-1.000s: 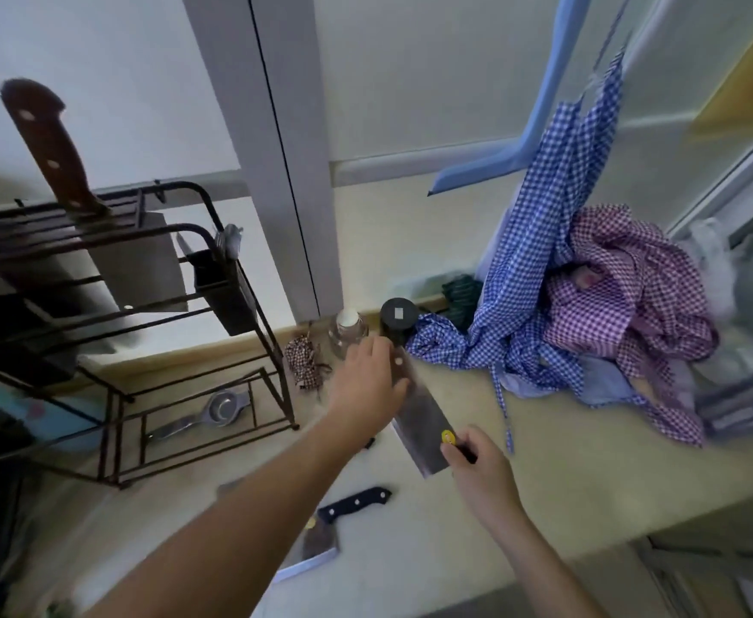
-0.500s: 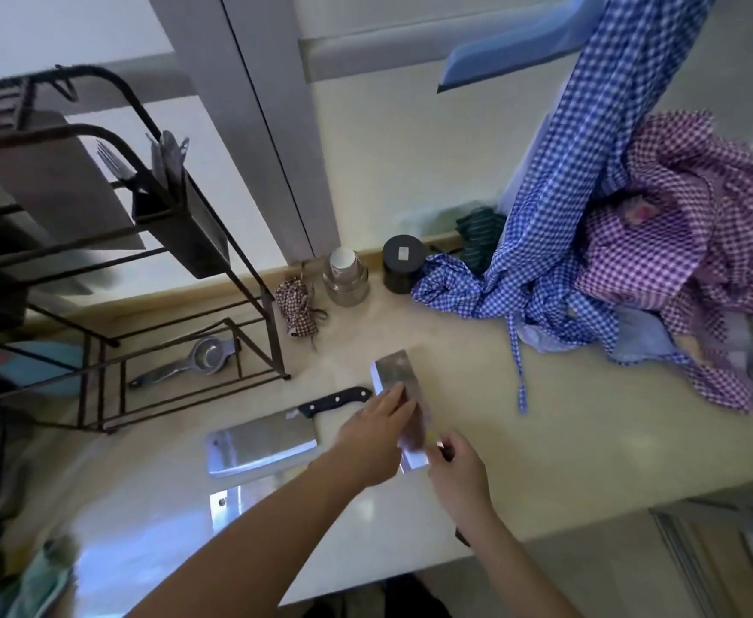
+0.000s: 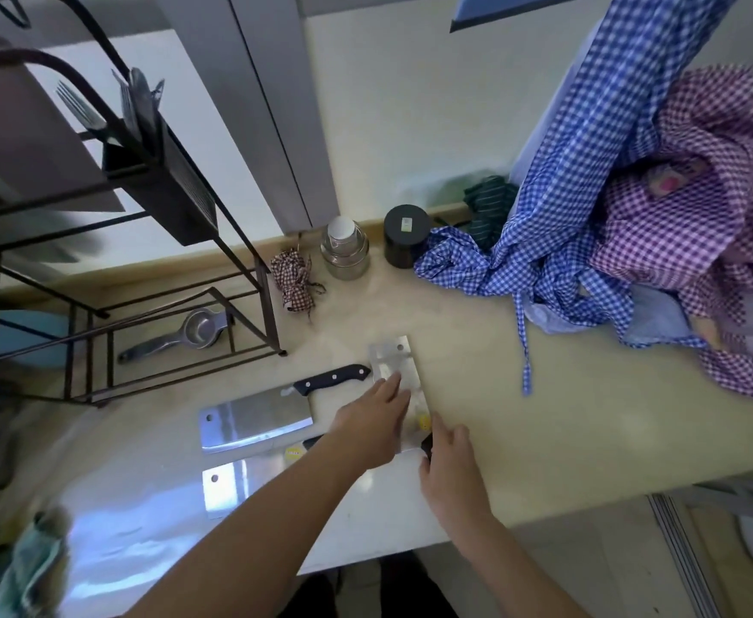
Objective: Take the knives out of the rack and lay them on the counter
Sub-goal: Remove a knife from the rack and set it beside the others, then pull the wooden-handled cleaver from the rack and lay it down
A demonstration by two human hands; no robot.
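Observation:
Three cleavers lie on the pale counter [image 3: 544,439]. The rightmost cleaver [image 3: 393,356] lies flat with its blade pointing away from me. My left hand [image 3: 372,423] rests on that blade with fingers stretched out. My right hand [image 3: 448,463] holds its dark handle at the near end. To the left lies a black-handled cleaver [image 3: 254,421]. In front of that one is another cleaver [image 3: 227,486], partly hidden by my left arm. The dark wire rack [image 3: 243,247] stands at the left; a broad grey slab [image 3: 31,145] sits in its top tier, cut off by the frame.
A cutlery holder [image 3: 165,194] with forks hangs on the rack, and a metal squeezer [image 3: 187,334] lies on its bottom shelf. A glass jar [image 3: 345,254] and a black jar [image 3: 406,236] stand by the wall. Blue checked cloth [image 3: 544,260] and purple checked cloth [image 3: 700,216] fill the right.
The cleaver that both hands held in the air has come down flat onto the counter, right of the other two. My view has tilted down from the rack.

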